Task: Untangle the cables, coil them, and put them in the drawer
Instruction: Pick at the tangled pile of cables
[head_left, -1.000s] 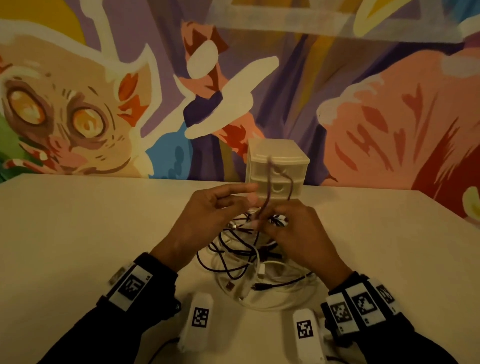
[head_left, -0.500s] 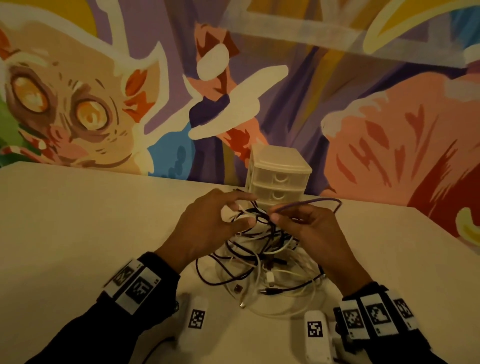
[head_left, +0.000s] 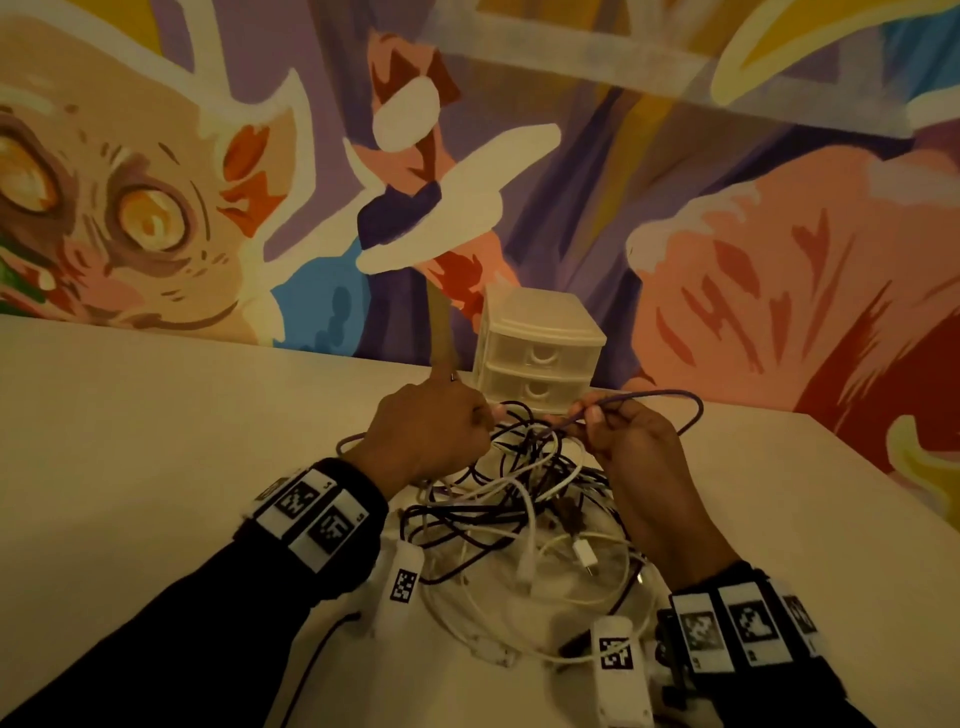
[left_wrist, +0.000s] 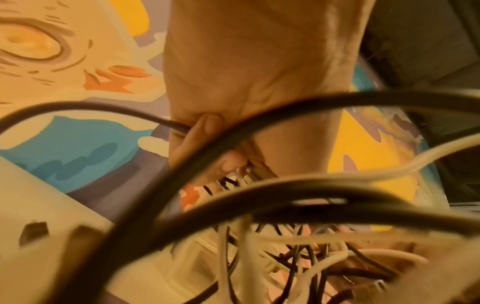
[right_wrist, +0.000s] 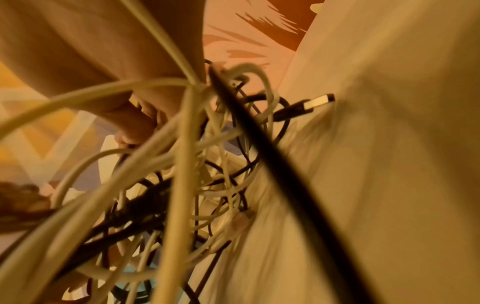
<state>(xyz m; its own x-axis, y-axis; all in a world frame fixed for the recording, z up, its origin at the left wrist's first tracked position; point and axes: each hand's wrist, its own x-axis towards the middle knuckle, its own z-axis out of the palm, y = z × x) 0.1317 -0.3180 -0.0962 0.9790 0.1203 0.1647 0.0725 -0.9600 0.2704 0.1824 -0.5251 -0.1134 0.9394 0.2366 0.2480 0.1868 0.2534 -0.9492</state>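
A tangle of white and dark cables (head_left: 524, 509) lies on the table between my wrists. My right hand (head_left: 613, 426) pinches a purple cable (head_left: 675, 397) that loops out to the right and back under the hand. My left hand (head_left: 441, 426) has its fingers curled, gripping dark cable strands (left_wrist: 182, 127) at the top of the tangle. In the right wrist view white and black cables (right_wrist: 187, 164) cross in front of my fingers (right_wrist: 135, 123), and a USB plug (right_wrist: 311, 105) sticks out. A small white drawer unit (head_left: 535, 353) with both drawers closed stands just behind the hands.
The beige table (head_left: 156, 441) runs back to a painted mural wall (head_left: 675, 182). White tagged devices (head_left: 402, 582) (head_left: 618, 660) lie near my wrists at the front edge of the tangle. The table's right edge (head_left: 883, 488) slants close past my right hand.
The purple cable, earlier held up in front of the drawers, has been drawn out to the right into a loop. My left hand has closed from spread fingers onto the tangle.
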